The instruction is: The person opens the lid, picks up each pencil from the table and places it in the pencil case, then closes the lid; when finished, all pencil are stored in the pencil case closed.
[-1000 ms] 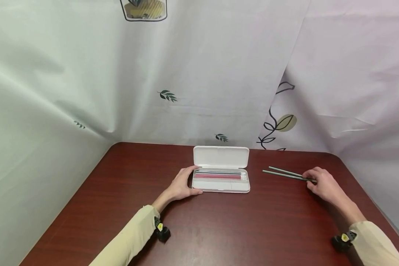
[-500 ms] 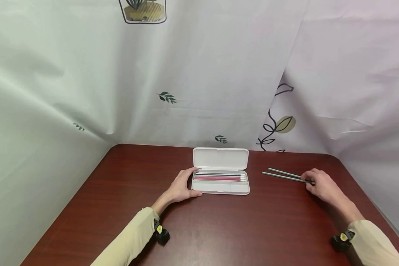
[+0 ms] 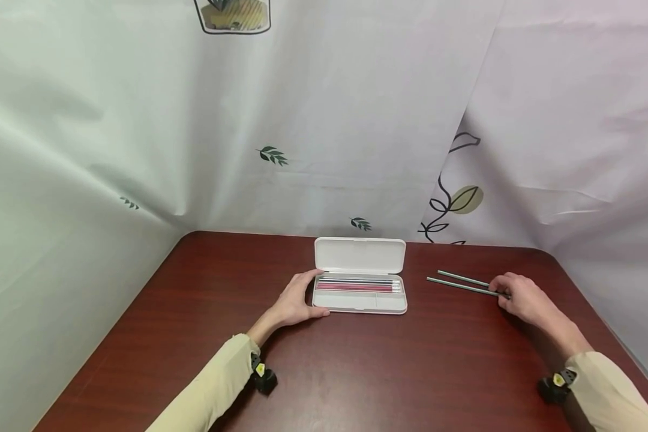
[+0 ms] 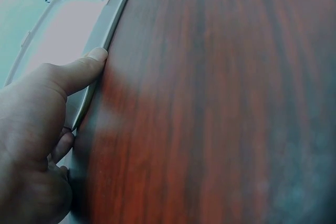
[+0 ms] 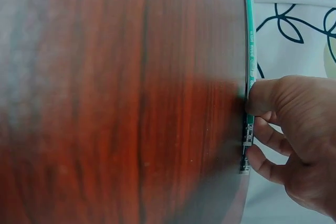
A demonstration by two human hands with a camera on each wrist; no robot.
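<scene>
A white pencil case [image 3: 335, 300] lies with its lid [image 3: 359, 255] raised, toward the back middle of the table. Inside, several red and dark pencils [image 3: 354, 287] lie side by side in the rear compartment. My left hand [image 3: 293, 302] grips the case's left end, thumb at the front edge and fingers at the back corner. At the right, two green pencils [image 3: 461, 285] lie slightly spread, pointing left. My right hand [image 3: 526, 300] pinches them near their right ends. In the right wrist view, the thumb presses on a green pencil [image 5: 251, 51] while curled fingers sit behind.
The dark red wooden table [image 3: 367, 366] has rounded back corners. A pale curtain [image 3: 324, 120] with leaf prints hangs behind it and at both sides. A black wrist camera [image 3: 264, 381] sits on the left wrist, another camera [image 3: 553, 391] on the right.
</scene>
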